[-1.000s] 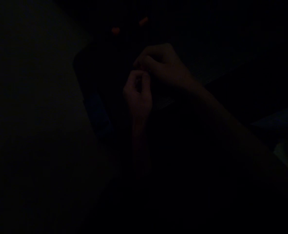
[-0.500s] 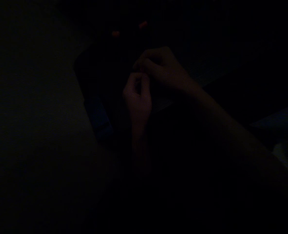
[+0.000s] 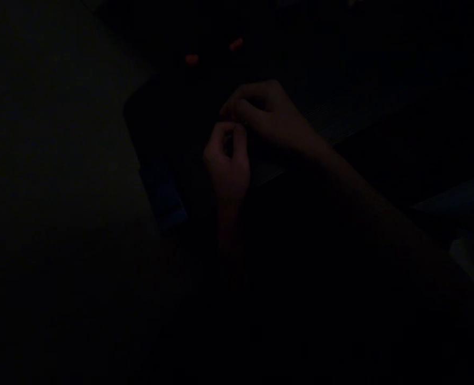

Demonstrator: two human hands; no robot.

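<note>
The left hand point(image 3: 229, 163) is curled, its thumb and forefinger bent toward each other in a loop with a dark gap between them. The right hand point(image 3: 271, 112) comes in from the right side, its thumb and forefinger likewise brought close together, just beyond the tips of the left. The two sets of fingertips are close together, but it is too dark to tell whether either hand is pinching something small there, or whether the fingertips touch. The left forearm drops away into shadow toward the bottom of the view, while the right forearm slants down to the right. Both hands are over a dark tabletop with a rounded corner point(image 3: 134, 101), and faint fine lines show on its surface beside them. Beyond the hands are two small, stubby orange pieces of unclear material: one to the left point(image 3: 192, 59), the other to the right point(image 3: 236, 44), tilted and a little farther off, with the two apart from each other. To the left of the left hand, at the table's edge, lies a dark blue, roughly rectangular object point(image 3: 164, 198). Past that edge spreads a dim greyish-green surface point(image 3: 60, 117). Near the right border are a dull blue slanting area point(image 3: 461, 192) and a pale greenish shape point(image 3: 467, 256), both indistinct.
</note>
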